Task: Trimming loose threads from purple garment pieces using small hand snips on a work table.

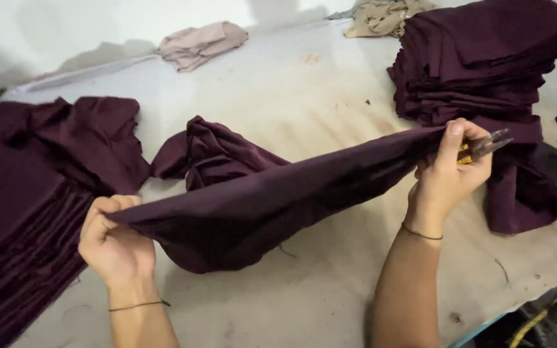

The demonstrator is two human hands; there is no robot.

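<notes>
Two hands stretch one piece of dark maroon cloth [259, 200] taut across a pale worktable [278, 96]. Left hand [114, 241], lower left, is curled into a fist w/ fingers closed tight on the cloth's near corner; a thin dark band sits on that wrist. Right hand [449, 171], raised at mid-right, pinches the opposite edge btwn thumb and fingers, and the same hand also grips small metal snips [488, 147] w/ a yellowish handle, blades poking out to the right; thin band on that wrist too. Cloth runs diagonally, up from left fist to right hand, its lower part sagging onto the table and bunching up behind, approx. centre. Left stack of maroon pieces [27, 212] lies flat at the left edge, just beside the left hand, top pieces rumpled. Right stack of folded maroon pieces [478, 58] stands taller at upper right, behind the right hand, one piece draping down off its front. Beige fabric bundles [201, 44] lie well apart at the table's far side by the wall. Dark tool-like thing at far right edge, too blurred to tell.
</notes>
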